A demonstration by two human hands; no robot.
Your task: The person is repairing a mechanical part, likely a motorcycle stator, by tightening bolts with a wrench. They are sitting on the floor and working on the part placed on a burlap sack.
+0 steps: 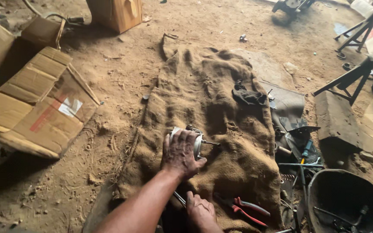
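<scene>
Here, on the dirt floor:
Left hand (180,152): gripping, fingers curled over, a round metal part (196,142) resting mid-way along the burlap sack (203,90).
Right hand (200,211): lying near, fingers closing around a thin metal tool (179,198).
Pliers (244,209): red-handled, lying just right of the right hand.
Cardboard box (39,108): sitting flattened, far left.
Dark rag (248,96): lying far on the sack.

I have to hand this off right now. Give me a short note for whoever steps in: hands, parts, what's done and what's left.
Left hand: clamped over a round metal part on the burlap sack.
Right hand: low on the sack, touching a thin metal tool; grip unclear.
Red-handled pliers lie right of it, unused. Dark rag further up.
Done: part is steadied on the sack.
Left: work on the part itself; its state is hidden by the hand.
</scene>
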